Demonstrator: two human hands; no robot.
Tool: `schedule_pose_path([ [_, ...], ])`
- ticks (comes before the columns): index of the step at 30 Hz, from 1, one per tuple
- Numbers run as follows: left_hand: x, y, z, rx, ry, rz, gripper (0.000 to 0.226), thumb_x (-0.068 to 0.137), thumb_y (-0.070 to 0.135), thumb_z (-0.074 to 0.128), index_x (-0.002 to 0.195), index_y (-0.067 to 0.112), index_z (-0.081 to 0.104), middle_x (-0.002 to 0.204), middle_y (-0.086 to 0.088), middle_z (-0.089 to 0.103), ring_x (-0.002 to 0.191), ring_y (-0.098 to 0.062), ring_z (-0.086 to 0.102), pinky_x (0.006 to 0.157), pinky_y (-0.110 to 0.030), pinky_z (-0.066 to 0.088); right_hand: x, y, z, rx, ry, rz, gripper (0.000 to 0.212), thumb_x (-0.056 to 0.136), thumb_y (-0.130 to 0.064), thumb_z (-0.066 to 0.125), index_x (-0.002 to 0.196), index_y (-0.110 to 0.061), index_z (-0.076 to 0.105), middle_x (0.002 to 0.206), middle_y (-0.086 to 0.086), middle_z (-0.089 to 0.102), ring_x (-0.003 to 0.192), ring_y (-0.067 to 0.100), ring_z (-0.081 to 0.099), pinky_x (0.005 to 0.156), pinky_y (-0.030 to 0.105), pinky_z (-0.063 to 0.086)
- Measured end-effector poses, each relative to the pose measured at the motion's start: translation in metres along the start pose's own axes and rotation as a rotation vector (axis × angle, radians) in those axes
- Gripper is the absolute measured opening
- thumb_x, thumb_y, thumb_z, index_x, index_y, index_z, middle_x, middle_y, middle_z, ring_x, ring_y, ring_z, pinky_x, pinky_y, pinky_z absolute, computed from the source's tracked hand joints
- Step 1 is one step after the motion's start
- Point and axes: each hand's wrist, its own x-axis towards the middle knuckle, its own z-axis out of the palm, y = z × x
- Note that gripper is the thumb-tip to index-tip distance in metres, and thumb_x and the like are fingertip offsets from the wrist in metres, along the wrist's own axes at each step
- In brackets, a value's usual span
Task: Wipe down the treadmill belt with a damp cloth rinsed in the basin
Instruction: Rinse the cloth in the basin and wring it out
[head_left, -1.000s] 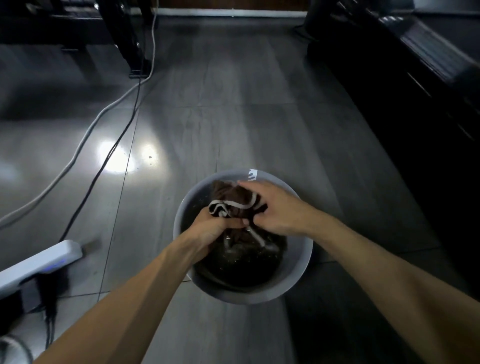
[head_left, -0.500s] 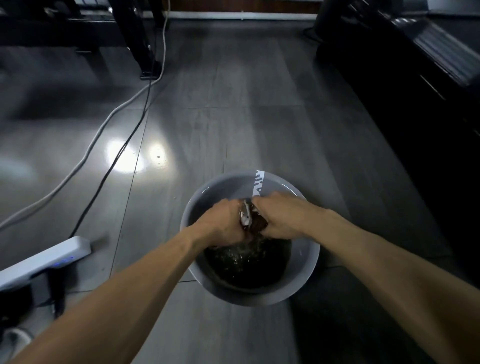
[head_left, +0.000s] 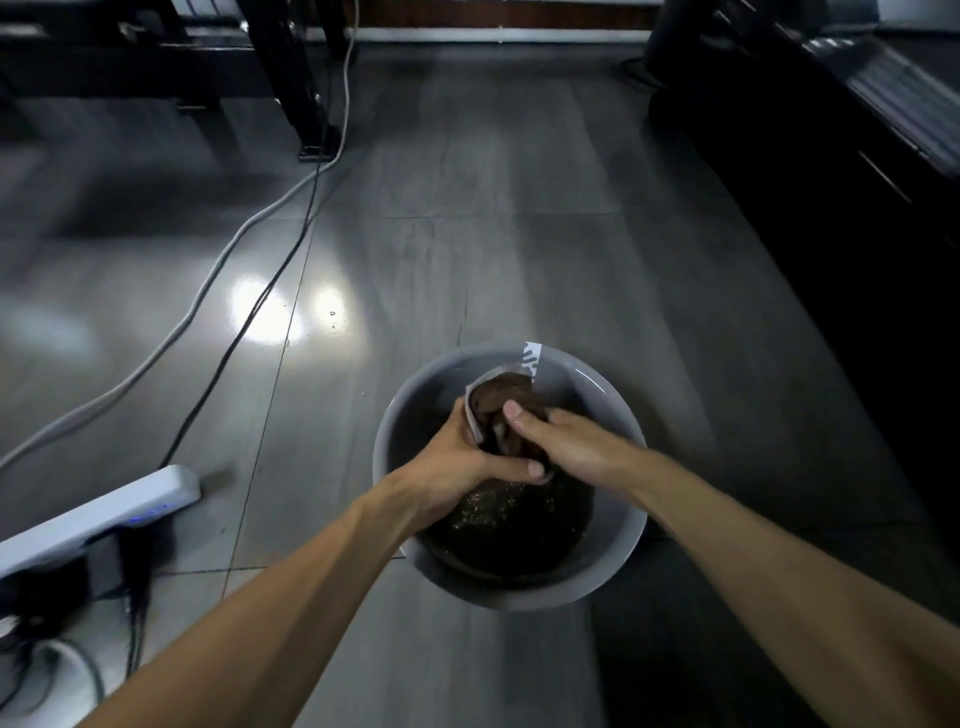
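Observation:
A grey round basin stands on the floor in front of me, with dark speckled water in its bottom. Over it I hold a wet brown cloth with a pale edge, bunched into a wad. My left hand grips the cloth from the left and below. My right hand wraps over it from the right, fingers curled round the wad. The upper end of the cloth sticks out above both hands. A dark treadmill runs along the right edge of the view.
A white power strip with plugged-in black adapters lies at the lower left. A grey cable and a black cable cross the grey floor toward a black frame leg at the back.
The hands have squeezed the spread striped cloth into a tight wad and lifted it slightly above the water. The view has tilted a little, so the basin sits further right.

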Motion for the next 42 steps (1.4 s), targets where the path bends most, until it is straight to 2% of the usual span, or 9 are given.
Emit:
schedule_pose_path([
  [5,-0.008,0.011,-0.001,0.049,0.051,0.017,0.043,0.062,-0.017,0.077,0.099,0.002,0.069,0.09,-0.012,0.074,0.088,-0.027,0.071,0.074,-0.031,0.056,-0.01,-0.005,0.005,-0.238,-0.083,-0.004,0.078,0.086,-0.076,0.025,0.151,-0.034,0.024,0.159,-0.01,0.02,0.147,0.009,0.014,0.121,0.036,0.009],
  [8,-0.012,0.025,-0.012,0.044,0.034,-0.105,0.029,0.071,-0.021,0.064,0.069,0.008,0.067,0.058,-0.008,0.062,0.052,-0.018,0.057,0.043,-0.022,0.042,-0.031,-0.006,-0.013,-0.476,0.118,-0.156,0.071,0.098,-0.043,0.043,0.155,-0.027,0.003,0.162,-0.005,0.012,0.148,0.01,0.012,0.119,0.029,0.012],
  [12,-0.018,0.046,-0.015,0.187,-0.234,-0.29,0.025,0.076,-0.011,0.067,0.083,0.013,0.069,0.067,-0.002,0.068,0.058,-0.01,0.062,0.044,-0.018,0.043,-0.031,-0.002,-0.006,-1.206,0.098,-0.542,0.114,0.076,-0.027,0.067,0.148,-0.038,-0.02,0.162,0.004,-0.009,0.148,0.03,0.011,0.118,0.049,0.018],
  [19,-0.007,0.051,0.012,0.847,-0.168,-0.037,0.035,0.076,-0.002,0.069,0.056,0.024,0.058,0.052,0.014,0.058,0.053,-0.002,0.055,0.052,-0.013,0.041,-0.004,-0.028,0.002,-1.142,0.199,-0.339,0.054,0.08,-0.019,0.068,0.129,-0.018,0.044,0.121,0.007,0.056,0.104,0.03,0.06,0.077,0.038,0.049],
  [23,-0.006,0.041,0.012,1.489,-0.016,-0.017,0.023,0.087,0.029,0.065,0.107,0.018,0.065,0.103,-0.001,0.067,0.094,-0.022,0.064,0.078,-0.029,0.049,-0.002,-0.024,0.004,-0.918,0.027,-0.069,0.043,0.072,-0.024,0.077,0.108,-0.022,0.056,0.1,-0.001,0.062,0.089,0.021,0.061,0.074,0.035,0.054],
  [28,-0.008,0.037,0.013,1.817,0.076,0.322,0.025,0.091,0.029,0.057,0.114,0.019,0.06,0.104,-0.005,0.069,0.091,-0.025,0.066,0.077,-0.035,0.049,0.009,-0.016,-0.002,-0.645,-0.13,0.106,0.024,0.064,-0.023,0.078,0.081,-0.014,0.065,0.077,0.003,0.07,0.072,0.018,0.067,0.066,0.032,0.057],
  [35,-0.009,0.01,0.003,1.747,0.249,0.752,0.068,0.072,0.037,0.077,0.126,0.019,0.039,0.092,-0.007,0.067,0.068,-0.028,0.068,0.043,-0.031,0.034,0.003,-0.022,-0.011,-0.181,-0.252,0.248,0.018,0.072,-0.004,0.074,0.081,-0.013,0.06,0.053,0.001,0.051,0.038,0.009,0.033,0.036,0.017,0.019],
  [39,-0.004,0.016,-0.002,1.4,0.294,0.298,0.06,0.077,0.025,0.067,0.133,0.025,0.044,0.108,-0.008,0.068,0.093,-0.033,0.066,0.073,-0.038,0.053,-0.008,-0.004,-0.01,-0.039,0.028,0.061,0.079,0.071,-0.011,0.081,0.13,-0.033,0.035,0.096,0.003,0.065,0.068,0.013,0.064,0.055,0.025,0.049],
  [42,-0.001,0.024,-0.012,0.747,0.148,-0.14,0.023,0.07,0.009,0.072,0.092,0.009,0.068,0.076,-0.009,0.07,0.067,-0.024,0.066,0.064,-0.036,0.054,-0.026,0.023,-0.002,-0.717,0.131,-0.282,0.109,0.072,-0.021,0.075,0.151,-0.036,0.001,0.15,0.002,0.031,0.127,0.018,0.045,0.102,0.031,0.044],
])
